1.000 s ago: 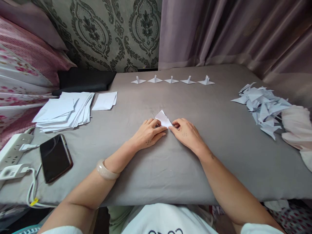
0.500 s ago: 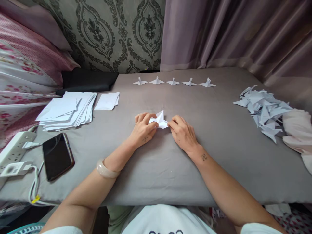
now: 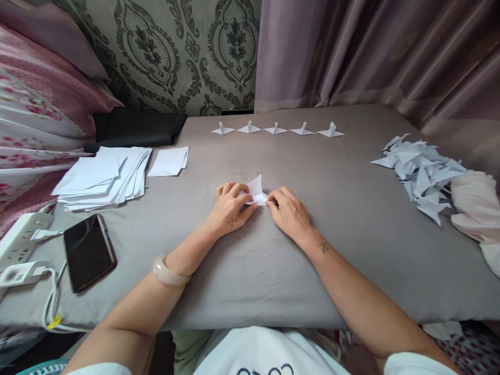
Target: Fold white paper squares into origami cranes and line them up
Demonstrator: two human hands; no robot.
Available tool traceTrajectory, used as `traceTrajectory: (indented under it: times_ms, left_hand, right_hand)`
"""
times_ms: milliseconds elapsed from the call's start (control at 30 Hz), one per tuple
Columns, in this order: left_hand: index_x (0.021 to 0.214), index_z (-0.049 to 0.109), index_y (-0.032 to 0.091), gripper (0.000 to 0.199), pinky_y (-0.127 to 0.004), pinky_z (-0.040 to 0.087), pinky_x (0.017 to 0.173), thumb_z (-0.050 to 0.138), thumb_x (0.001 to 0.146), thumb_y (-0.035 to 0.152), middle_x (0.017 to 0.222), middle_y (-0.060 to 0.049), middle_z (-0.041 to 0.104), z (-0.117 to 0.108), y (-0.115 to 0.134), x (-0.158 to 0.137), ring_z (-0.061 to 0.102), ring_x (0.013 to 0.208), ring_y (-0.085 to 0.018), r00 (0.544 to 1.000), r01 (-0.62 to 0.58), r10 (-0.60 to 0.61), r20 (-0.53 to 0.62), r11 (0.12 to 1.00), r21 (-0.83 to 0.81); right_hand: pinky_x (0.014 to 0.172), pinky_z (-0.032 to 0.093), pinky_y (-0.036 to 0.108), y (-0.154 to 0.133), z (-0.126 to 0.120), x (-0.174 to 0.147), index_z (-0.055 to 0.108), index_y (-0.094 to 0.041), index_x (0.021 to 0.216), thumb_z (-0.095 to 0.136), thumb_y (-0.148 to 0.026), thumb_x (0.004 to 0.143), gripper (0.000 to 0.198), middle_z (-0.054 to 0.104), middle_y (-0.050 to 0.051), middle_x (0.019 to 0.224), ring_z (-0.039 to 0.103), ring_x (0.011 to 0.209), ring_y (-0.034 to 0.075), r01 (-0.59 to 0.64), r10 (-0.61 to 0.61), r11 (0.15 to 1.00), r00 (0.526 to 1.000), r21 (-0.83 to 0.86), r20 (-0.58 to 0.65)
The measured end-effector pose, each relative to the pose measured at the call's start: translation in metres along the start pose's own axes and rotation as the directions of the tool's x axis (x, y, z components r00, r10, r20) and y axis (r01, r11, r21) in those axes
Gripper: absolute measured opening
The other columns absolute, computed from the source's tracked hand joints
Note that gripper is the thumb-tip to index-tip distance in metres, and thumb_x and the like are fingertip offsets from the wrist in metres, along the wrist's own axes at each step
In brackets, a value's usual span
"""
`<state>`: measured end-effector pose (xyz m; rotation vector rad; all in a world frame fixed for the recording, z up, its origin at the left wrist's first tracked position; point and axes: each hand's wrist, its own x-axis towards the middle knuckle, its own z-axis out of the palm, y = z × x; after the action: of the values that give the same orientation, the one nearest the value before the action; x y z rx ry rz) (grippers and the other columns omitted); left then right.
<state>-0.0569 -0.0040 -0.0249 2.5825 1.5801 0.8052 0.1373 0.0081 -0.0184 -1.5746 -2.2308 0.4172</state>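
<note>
Between my hands, low over the grey cloth, is a folded sheet of white paper (image 3: 257, 191), with one pointed flap standing up. My left hand (image 3: 233, 204) grips its left part, fingers curled over it and thumb along the near edge. The paper's right corner is pinched between the thumb and fingertips of my right hand (image 3: 288, 212). Part of the paper is hidden under my left fingers. Beyond it, several folded paper cranes (image 3: 275, 129) stand in a row at the far side of the table.
A heap of folded white paper pieces (image 3: 424, 172) lies at the right beside a pale cloth (image 3: 477, 205). On the left are a stack of paper sheets (image 3: 105, 179), a smaller paper pile (image 3: 169, 161), a black folded item (image 3: 140, 127), a phone (image 3: 89, 252) and a power strip (image 3: 21, 239).
My left thumb has slid right along the near edge of the paper. The standing flap looks wider, and the view has shifted slightly.
</note>
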Motion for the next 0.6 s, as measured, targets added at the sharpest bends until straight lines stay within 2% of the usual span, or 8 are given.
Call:
traceTrajectory:
  times_ms: [100, 233, 367, 467, 600]
  left_hand:
    - [0.109, 0.057, 0.02, 0.031, -0.042, 0.033, 0.088, 0.064, 0.083, 0.036, 0.114, -0.01, 0.06, -0.002, 0.001, 0.0, 0.047, 0.104, -0.026, 0.999, 0.038, -0.038, 0.001, 0.999, -0.001]
    - [0.113, 0.051, 0.017, 0.039, -0.041, 0.037, 0.085, 0.065, 0.079, 0.027, 0.115, -0.013, 0.056, -0.004, -0.001, 0.001, 0.048, 0.101, -0.027, 0.994, 0.098, -0.097, -0.045, 0.995, 0.026]
    - [0.106, 0.052, 0.017, 0.03, -0.04, 0.041, 0.082, 0.064, 0.08, 0.026, 0.107, -0.011, 0.057, -0.002, -0.006, 0.001, 0.053, 0.096, -0.025, 0.995, 0.063, -0.063, -0.072, 0.998, 0.0]
    - [0.103, 0.053, 0.018, 0.017, -0.033, 0.046, 0.078, 0.057, 0.087, 0.021, 0.102, -0.008, 0.058, 0.001, -0.009, -0.001, 0.057, 0.088, -0.018, 0.999, 0.006, -0.011, -0.033, 0.991, -0.135]
    - [0.107, 0.051, 0.02, 0.017, -0.027, 0.05, 0.077, 0.051, 0.09, 0.017, 0.107, -0.007, 0.057, 0.002, -0.008, -0.002, 0.06, 0.086, -0.014, 1.0, -0.007, 0.006, -0.002, 0.967, -0.256]
  right_hand:
    - [0.063, 0.036, 0.028, -0.003, 0.0, -0.002, 0.064, -0.022, 0.096, 0.047, -0.019, 0.092, 0.017, 0.061, 0.005, 0.1, 0.056, 0.093, 0.018, 0.085, -0.086, 0.996, 0.996, -0.024, -0.02]
    - [0.068, 0.038, 0.029, -0.006, -0.004, -0.005, 0.067, -0.021, 0.1, 0.041, -0.012, 0.094, 0.028, 0.063, 0.005, 0.1, 0.055, 0.094, 0.018, 0.172, -0.169, 0.983, 0.984, -0.058, 0.055]
    - [0.065, 0.038, 0.03, -0.007, -0.009, -0.009, 0.067, -0.022, 0.109, 0.038, -0.011, 0.094, 0.034, 0.061, 0.006, 0.104, 0.054, 0.095, 0.019, 0.212, -0.198, 0.97, 0.973, -0.117, 0.12]
    - [0.064, 0.037, 0.03, -0.007, -0.011, -0.011, 0.064, -0.024, 0.116, 0.035, -0.013, 0.095, 0.038, 0.059, 0.007, 0.104, 0.051, 0.093, 0.02, 0.248, -0.225, 0.957, 0.962, -0.149, 0.157]
    - [0.067, 0.039, 0.031, -0.007, -0.012, -0.012, 0.06, -0.025, 0.123, 0.034, -0.011, 0.094, 0.042, 0.057, 0.008, 0.105, 0.049, 0.091, 0.02, 0.296, -0.264, 0.937, 0.948, -0.185, 0.179]
